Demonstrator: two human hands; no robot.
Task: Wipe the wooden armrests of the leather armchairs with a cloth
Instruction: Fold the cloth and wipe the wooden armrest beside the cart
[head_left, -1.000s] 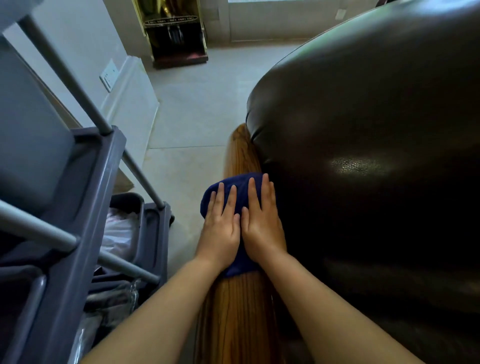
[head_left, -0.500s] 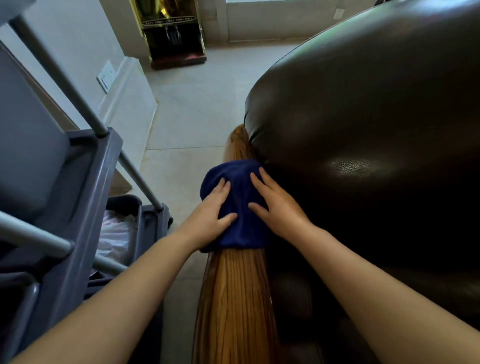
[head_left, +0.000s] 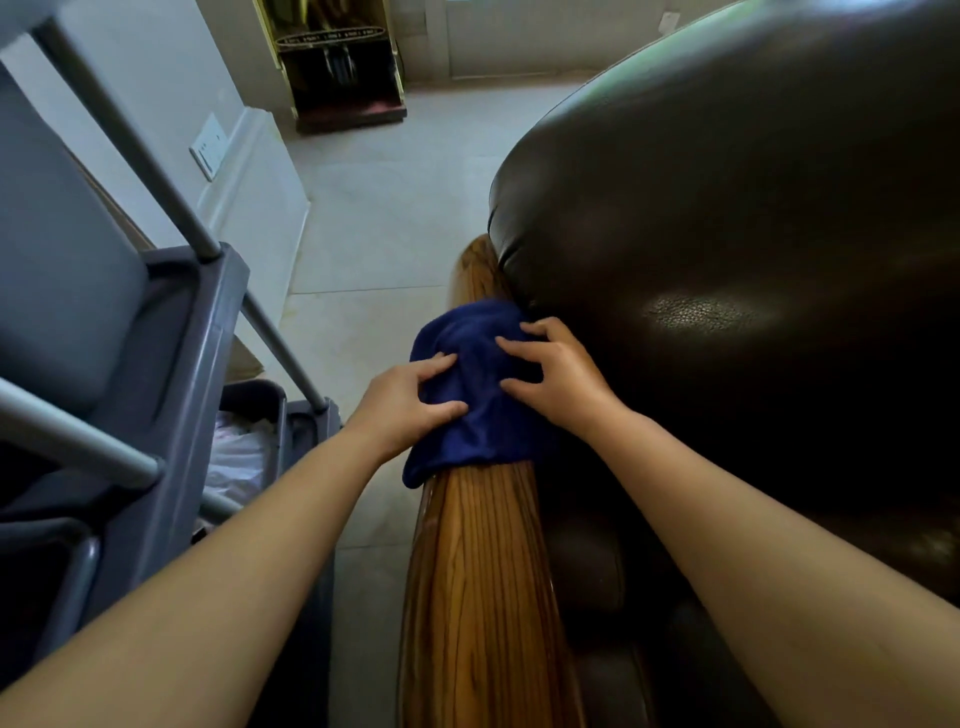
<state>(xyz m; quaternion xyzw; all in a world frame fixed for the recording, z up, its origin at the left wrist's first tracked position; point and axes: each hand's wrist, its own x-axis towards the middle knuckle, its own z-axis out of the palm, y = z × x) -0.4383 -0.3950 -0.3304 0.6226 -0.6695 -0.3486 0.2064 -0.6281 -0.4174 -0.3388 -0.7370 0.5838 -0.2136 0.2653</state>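
Armchair (head_left: 753, 270): dark brown leather, fills the right side, cut off by the top and right edges.
Cart (head_left: 171, 374): grey, with metal rails, at left; cropped, its lower bins hard to make out.
Armrest (head_left: 483, 597): glossy wooden rail beside the leather, near end cut off below, middle hidden under the cloth.
Cloth (head_left: 478, 395): dark blue, bunched and draped over the armrest.
Left hand (head_left: 400, 410): fingers curled, pinching the cloth's left side.
Right hand (head_left: 561, 379): fingers bent, clutching the cloth's right side, against the leather.
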